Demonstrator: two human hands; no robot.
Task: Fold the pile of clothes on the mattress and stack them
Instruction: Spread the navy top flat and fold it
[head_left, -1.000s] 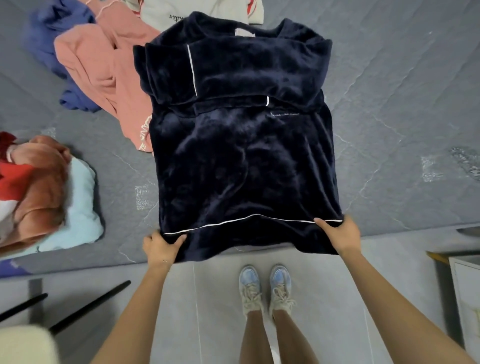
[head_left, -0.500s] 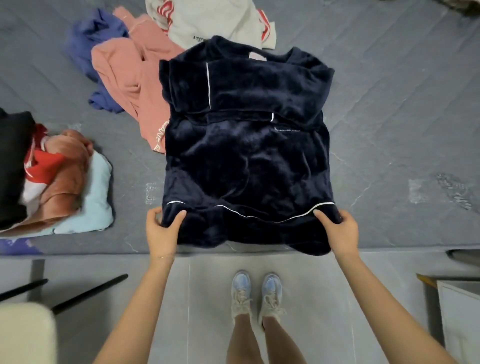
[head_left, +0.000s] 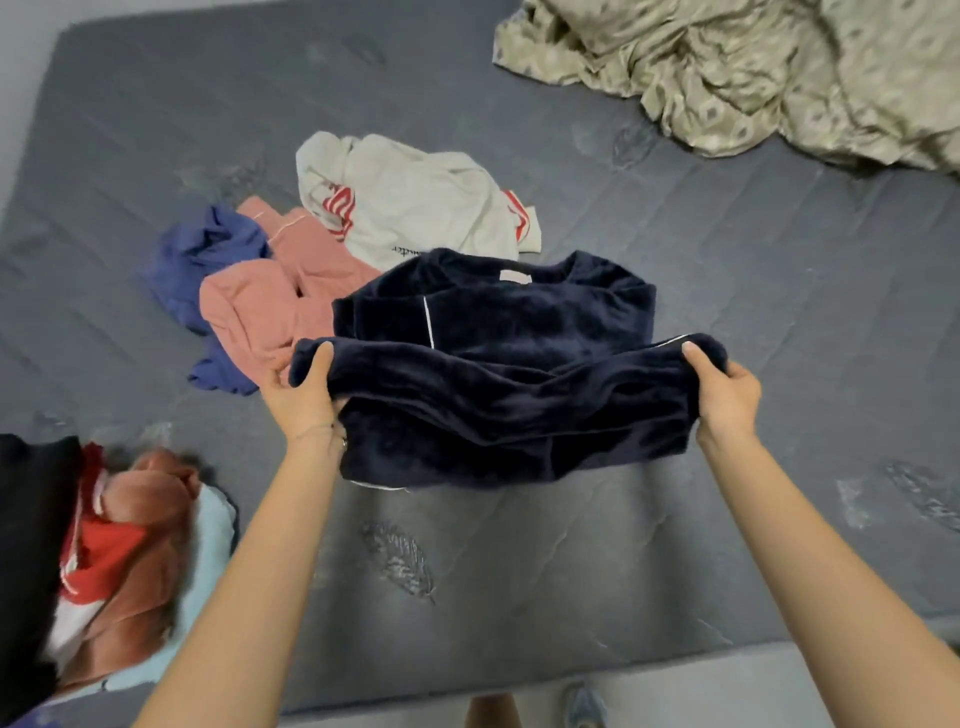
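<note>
**Clerk:** Head view. State of progress?

**Inspector:** Partly done, in my judgement. A stack (head_left: 119, 545) of clothes sits at the near left edge of the mattress (head_left: 519, 571). Black, red, rust-brown and pale blue layers show, but it is too blurred to count them. Three pieces lie unfolded in a loose heap further in: a pink garment (head_left: 260, 306), a blue garment (head_left: 208, 249) partly under it, and a white garment (head_left: 415, 208) with red stripes behind. A crumpled patterned sheet (head_left: 753, 78) lies at the far right corner, well apart from them.

**Clerk:** And the piece in hand?

**Inspector:** A navy top (head_left: 493, 322), mid-fold. Its collar end lies flat on the mattress with a sleeve laid across the chest, touching the pink garment. The hem end is raised and doubled over toward the collar.

**Clerk:** The grip?

**Inspector:** The left hand (head_left: 304, 400) pinches the left hem corner, thumb on top and fingers curled beneath. The right hand (head_left: 727, 400) does the same at the right corner. The cloth sags between them and hangs below both hands.

**Clerk:** What remains?

**Inspector:** I judge the hem must be laid down, the top moved to the stack, and the three loose pieces folded.
</note>
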